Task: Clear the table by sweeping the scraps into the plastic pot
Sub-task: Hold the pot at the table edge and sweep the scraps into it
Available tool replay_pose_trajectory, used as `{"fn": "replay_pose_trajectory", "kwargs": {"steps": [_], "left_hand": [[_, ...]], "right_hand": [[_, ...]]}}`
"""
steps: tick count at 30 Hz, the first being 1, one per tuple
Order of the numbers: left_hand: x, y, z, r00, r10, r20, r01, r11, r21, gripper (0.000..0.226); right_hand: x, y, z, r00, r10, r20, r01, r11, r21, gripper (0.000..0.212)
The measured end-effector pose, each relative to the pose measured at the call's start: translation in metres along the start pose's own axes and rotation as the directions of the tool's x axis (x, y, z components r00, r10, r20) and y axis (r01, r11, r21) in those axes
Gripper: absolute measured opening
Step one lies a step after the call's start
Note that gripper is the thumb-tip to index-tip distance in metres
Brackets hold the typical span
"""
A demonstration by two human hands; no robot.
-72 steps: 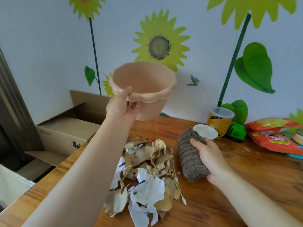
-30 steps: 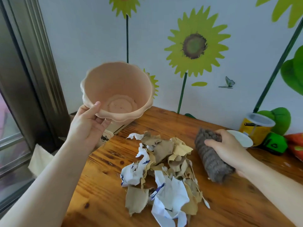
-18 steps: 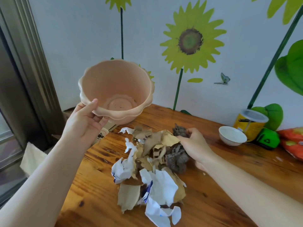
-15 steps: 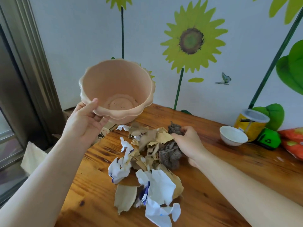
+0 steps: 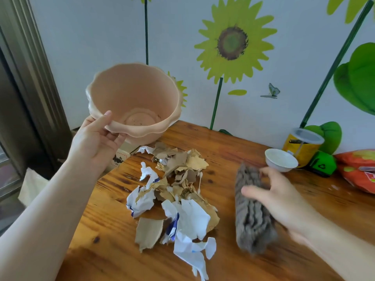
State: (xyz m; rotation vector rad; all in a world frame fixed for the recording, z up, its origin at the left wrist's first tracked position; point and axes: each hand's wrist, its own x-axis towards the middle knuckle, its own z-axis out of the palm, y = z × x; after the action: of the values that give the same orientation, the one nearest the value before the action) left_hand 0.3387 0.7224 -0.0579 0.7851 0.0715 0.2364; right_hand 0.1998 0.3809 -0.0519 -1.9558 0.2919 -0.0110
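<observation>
Peach plastic pot (image 5: 134, 100): aloft, tilted, near left edge of table (image 5: 223, 142); left hand (image 5: 95, 138) pinches its rim, thumb inside. Torn paper scraps (image 5: 174, 195): heaped mid-table. Grey cloth roll (image 5: 251, 216): beside heap, right hand (image 5: 278, 197) curled round it. Risk: pot above table level; swept scraps may fall past it.

We are looking through one wide-angle camera worn on the head, facing forward and down over the wooden table (image 5: 233, 142) toward the sunflower wall (image 5: 101, 37). We are viewing from close in, with the left hand (image 5: 95, 142) and right hand (image 5: 278, 197) reaching in from the bottom corners.
</observation>
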Motion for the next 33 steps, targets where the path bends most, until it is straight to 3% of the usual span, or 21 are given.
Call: {"fn": "replay_pose_trajectory", "kwargs": {"steps": [5,21,29,33], "left_hand": [[-0.004,0.001,0.002,0.998,0.052,-0.026,-0.051,0.998,0.027,0.015],[0.013,0.019,-0.031,0.993,0.011,-0.115,-0.005,0.998,0.058,0.014],[0.021,0.027,-0.043,0.993,0.052,-0.110,-0.052,0.999,0.008,0.023],[0.024,0.033,-0.049,0.985,0.089,-0.148,-0.084,0.996,0.044,0.018]], "right_hand": [[-0.013,0.011,0.032,0.985,0.094,0.147,-0.110,0.988,0.104,0.034],[0.010,-0.016,0.122,0.949,0.008,0.314,-0.071,0.979,0.190,0.038],[-0.003,-0.023,0.075,0.946,-0.048,0.321,-0.016,0.981,0.194,0.036],[0.008,-0.023,0.040,0.979,-0.049,0.198,0.007,0.978,0.207,0.029]]}}
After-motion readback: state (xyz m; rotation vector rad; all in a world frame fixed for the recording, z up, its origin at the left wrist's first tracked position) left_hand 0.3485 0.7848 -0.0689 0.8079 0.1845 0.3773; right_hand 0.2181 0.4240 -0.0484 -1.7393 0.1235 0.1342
